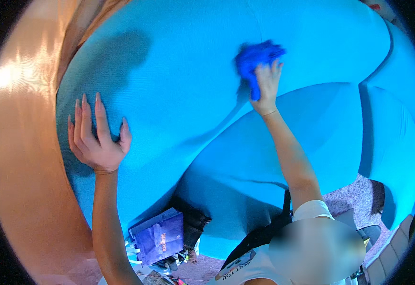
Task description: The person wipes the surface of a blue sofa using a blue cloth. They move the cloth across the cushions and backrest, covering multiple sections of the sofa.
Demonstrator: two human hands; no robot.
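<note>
A large bright-blue stretch-fabric cover (179, 99) spreads before me, over a broad surface with a rounded left edge. My left hand (99, 144) is at that edge with its fingers spread and holds nothing; it appears to rest on the fabric. In my right hand (267, 85) is a crumpled dark-blue cloth (257, 58), blurred, against or just above the cover right of centre. The palm side of that hand is hidden.
Shiny orange-gold fabric (26, 149) hangs along the left. Below stand a purple paper bag (161, 235) bearing writing and a black bag (195, 224). At right, another blue-covered piece (392, 135) adjoins, with speckled carpet (350, 194) beneath.
</note>
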